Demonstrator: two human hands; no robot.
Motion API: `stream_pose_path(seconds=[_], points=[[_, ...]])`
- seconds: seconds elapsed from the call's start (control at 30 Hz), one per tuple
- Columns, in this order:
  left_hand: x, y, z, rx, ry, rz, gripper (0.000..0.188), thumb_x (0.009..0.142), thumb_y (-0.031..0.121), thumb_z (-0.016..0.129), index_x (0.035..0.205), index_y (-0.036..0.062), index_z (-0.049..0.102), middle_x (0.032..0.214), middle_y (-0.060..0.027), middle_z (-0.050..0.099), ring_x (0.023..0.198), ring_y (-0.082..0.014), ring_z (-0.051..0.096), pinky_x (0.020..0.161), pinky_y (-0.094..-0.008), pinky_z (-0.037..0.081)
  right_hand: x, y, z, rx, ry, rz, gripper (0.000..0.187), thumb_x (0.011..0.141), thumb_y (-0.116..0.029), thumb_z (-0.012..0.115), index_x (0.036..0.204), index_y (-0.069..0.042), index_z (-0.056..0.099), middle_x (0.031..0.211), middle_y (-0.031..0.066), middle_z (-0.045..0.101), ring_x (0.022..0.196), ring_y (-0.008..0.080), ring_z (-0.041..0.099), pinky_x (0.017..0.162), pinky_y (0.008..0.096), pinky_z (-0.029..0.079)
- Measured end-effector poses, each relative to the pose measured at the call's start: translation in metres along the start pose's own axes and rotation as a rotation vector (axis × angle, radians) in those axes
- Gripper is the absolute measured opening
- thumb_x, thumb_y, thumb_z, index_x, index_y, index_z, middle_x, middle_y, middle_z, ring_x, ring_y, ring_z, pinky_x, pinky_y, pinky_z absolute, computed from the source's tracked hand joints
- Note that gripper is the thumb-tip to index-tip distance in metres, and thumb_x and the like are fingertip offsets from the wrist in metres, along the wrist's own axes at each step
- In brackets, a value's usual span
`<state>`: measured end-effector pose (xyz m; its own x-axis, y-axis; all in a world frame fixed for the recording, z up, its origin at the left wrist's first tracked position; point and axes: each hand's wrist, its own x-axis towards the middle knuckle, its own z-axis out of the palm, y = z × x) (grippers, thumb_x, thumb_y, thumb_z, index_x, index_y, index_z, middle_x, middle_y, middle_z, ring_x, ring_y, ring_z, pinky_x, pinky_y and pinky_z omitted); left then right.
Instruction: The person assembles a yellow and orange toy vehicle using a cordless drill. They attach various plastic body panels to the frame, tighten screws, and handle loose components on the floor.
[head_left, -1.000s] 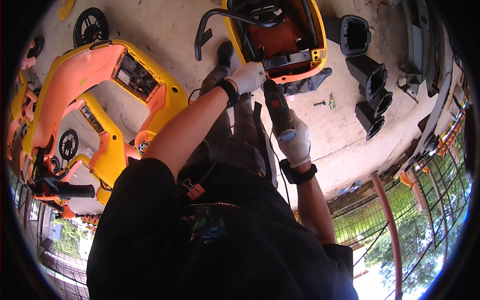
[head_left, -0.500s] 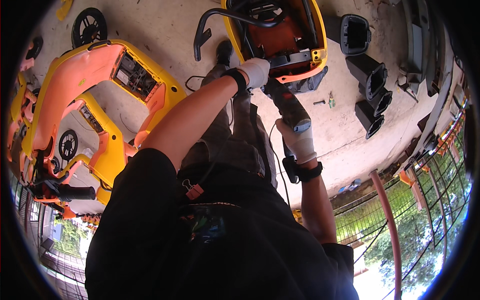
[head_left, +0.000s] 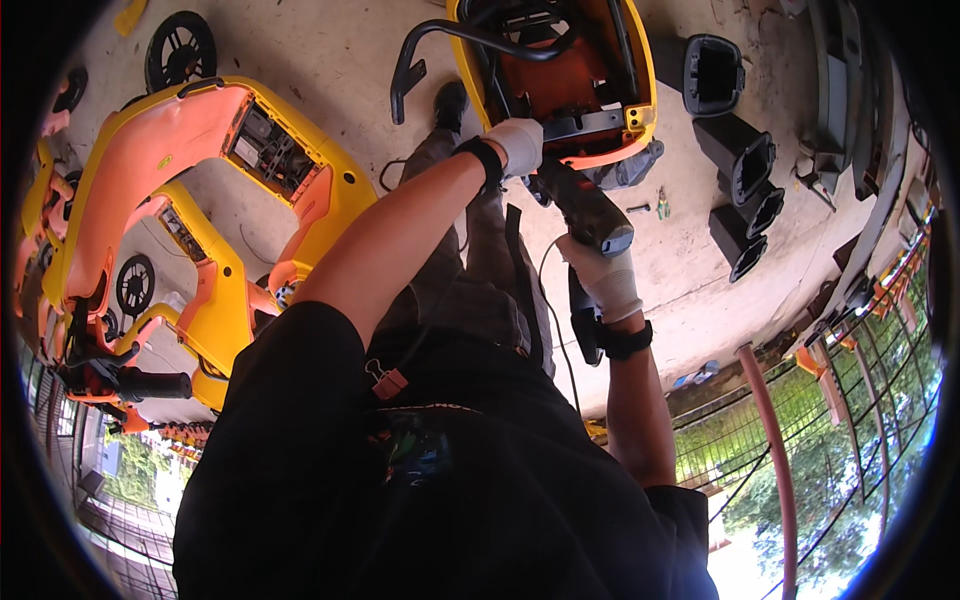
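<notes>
My left hand [head_left: 518,146] wears a pale work glove and is closed at the near rim of a yellow-and-orange scooter body shell [head_left: 646,60]; its fingertips are largely hidden, so what they hold cannot be made out. My right hand [head_left: 605,278], also gloved, is wrapped round a dark power drill [head_left: 588,210]. The drill's front end points up and left, under the shell's near edge beside my left hand; its tip is hidden. Across the inside of the shell lies a dark bracket [head_left: 585,122]. A bent black tube [head_left: 430,38] extends from the shell's left side.
More yellow-and-orange scooter bodies [head_left: 150,170] stand on the left, near black wheels [head_left: 181,52]. Several black hollow plastic parts [head_left: 745,160] line the floor on the right. Small pliers [head_left: 663,204] lie near the shell. A pink pole [head_left: 770,430] and wire fencing are at lower right.
My right hand and the drill have shifted slightly to the right, with the drill's rear end turned a little. My left hand has edged right along the shell's rim.
</notes>
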<state>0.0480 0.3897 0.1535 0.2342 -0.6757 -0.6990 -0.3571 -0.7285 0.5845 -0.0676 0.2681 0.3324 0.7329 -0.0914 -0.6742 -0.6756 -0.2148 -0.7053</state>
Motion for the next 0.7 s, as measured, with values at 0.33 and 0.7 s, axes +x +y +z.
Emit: stream_pose_path(seconds=[0.33, 0.7], points=[[-0.017, -0.003, 0.000, -0.289, 0.062, -0.144, 0.025, 0.077, 0.019, 0.074, 0.092, 0.0003, 0.074, 0.089, -0.0228, 0.070, 0.088, -0.0358, 0.070, 0.077, -0.0400, 0.055, -0.002, 0.020, 0.004, -0.068, 0.012, -0.071, 0.032, 0.078, 0.001, 0.060, 0.110, 0.003, 0.062, 0.088, 0.0048, 0.065, 0.077, 0.0120, 0.058, 0.069, 0.0273, 0.049], [-0.055, -0.013, -0.002, -0.630, 0.125, -0.222, 0.025, 0.088, 0.024, 0.062, 0.090, 0.0006, 0.070, 0.081, -0.0135, 0.070, 0.076, -0.0269, 0.067, 0.074, -0.0356, 0.051, -0.016, 0.003, 0.014, -0.473, 0.062, 0.058, 0.031, 0.080, -0.015, 0.071, 0.104, 0.000, 0.060, 0.078, 0.0154, 0.068, 0.072, 0.0327, 0.066, 0.065, 0.0384, 0.051]])
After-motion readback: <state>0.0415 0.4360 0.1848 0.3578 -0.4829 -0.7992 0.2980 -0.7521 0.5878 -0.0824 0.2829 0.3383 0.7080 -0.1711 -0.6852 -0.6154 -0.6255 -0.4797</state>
